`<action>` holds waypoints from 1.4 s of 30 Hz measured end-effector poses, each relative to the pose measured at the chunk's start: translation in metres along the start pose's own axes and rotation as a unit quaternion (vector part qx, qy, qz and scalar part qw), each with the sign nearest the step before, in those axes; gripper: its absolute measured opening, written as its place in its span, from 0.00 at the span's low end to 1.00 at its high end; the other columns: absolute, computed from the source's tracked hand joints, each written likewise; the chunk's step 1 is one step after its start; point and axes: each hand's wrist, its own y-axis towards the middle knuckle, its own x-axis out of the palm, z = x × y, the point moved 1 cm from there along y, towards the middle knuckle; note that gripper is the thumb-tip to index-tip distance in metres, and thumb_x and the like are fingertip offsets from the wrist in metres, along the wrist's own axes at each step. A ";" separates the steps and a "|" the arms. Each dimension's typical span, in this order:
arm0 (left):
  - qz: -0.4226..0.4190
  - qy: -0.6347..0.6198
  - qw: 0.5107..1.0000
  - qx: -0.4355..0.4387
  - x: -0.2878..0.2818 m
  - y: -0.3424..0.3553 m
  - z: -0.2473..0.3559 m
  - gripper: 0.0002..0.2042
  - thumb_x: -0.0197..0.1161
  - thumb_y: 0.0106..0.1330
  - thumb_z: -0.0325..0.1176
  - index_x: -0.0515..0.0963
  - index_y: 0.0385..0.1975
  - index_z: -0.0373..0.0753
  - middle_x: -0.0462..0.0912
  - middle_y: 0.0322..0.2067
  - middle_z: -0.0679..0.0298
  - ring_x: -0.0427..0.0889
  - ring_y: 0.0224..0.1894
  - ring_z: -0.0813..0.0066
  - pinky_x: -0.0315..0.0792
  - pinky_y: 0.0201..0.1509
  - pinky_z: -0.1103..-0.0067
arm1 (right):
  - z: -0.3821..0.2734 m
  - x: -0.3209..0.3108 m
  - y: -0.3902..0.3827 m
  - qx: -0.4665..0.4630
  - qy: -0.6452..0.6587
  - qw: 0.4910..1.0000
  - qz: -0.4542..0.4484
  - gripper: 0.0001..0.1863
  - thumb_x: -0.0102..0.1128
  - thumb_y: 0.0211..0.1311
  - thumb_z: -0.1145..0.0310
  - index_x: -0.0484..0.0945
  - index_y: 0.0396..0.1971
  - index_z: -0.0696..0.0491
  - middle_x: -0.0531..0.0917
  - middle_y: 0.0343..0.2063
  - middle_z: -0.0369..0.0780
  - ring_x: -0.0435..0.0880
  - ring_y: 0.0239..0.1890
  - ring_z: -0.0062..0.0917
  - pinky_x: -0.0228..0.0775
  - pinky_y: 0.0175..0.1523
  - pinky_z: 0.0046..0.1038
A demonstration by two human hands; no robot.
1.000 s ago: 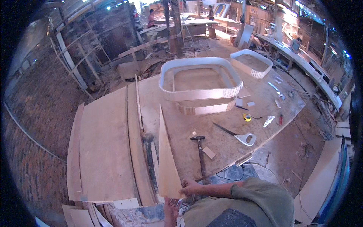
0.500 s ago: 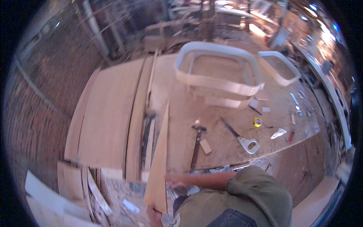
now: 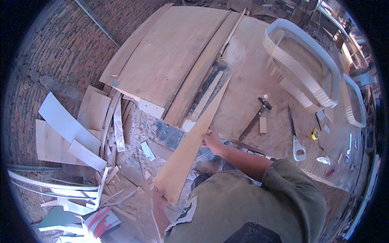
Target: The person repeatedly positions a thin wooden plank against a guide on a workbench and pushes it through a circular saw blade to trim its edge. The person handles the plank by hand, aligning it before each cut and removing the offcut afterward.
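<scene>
A long thin wooden board [image 3: 188, 156] slants across in front of me, wide at the near end and narrowing to a point at the far end, above the worktable's front edge. My left hand [image 3: 160, 197] grips its wide near corner, with fingertips showing on the upper face. Farther along, my right hand [image 3: 213, 141] is closed on the right edge of the same board; some of its fingers are hidden. To the right of the board, a hammer [image 3: 256, 117] lies on the worktable [image 3: 243, 87] beside a small wood block [image 3: 263, 125].
A handsaw [image 3: 298, 148] and yellow tape measure [image 3: 315, 134] lie on the table's right side. Rounded frames [image 3: 302, 67] stand at the far right. A large wooden panel [image 3: 170, 48] covers the left side. Offcuts [image 3: 69, 121] lean by the brick wall [image 3: 52, 56]; scraps litter the floor.
The view has turned left and down, showing more floor scraps. The board now slants to the right. My right hand, earlier beside the board, shows farther up along its edge.
</scene>
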 end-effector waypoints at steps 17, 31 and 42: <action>-0.053 0.130 0.989 -0.054 0.042 0.045 0.020 0.27 0.58 0.77 0.28 0.57 0.72 0.47 0.81 0.52 0.54 0.86 0.44 0.61 0.85 0.43 0.64 | -0.033 0.022 0.075 -0.217 -0.285 0.922 0.146 0.39 0.67 0.60 0.67 0.66 0.73 0.52 0.88 0.40 0.52 0.90 0.36 0.38 0.83 0.43 0.40; 0.026 0.120 0.990 -0.068 0.129 0.085 -0.002 0.25 0.59 0.75 0.28 0.61 0.69 0.48 0.80 0.52 0.59 0.85 0.46 0.62 0.83 0.45 0.59 | -0.089 -0.022 0.109 -0.110 -0.461 0.874 0.112 0.47 0.61 0.68 0.55 0.48 0.79 0.56 0.87 0.44 0.58 0.87 0.49 0.51 0.76 0.58 0.47; 0.051 0.138 0.986 -0.083 0.167 0.109 0.005 0.24 0.60 0.74 0.28 0.63 0.68 0.46 0.80 0.52 0.59 0.85 0.45 0.63 0.84 0.42 0.64 | -0.100 -0.045 0.153 -0.136 -0.426 0.882 0.148 0.44 0.61 0.66 0.63 0.51 0.78 0.56 0.88 0.40 0.56 0.89 0.42 0.48 0.80 0.52 0.48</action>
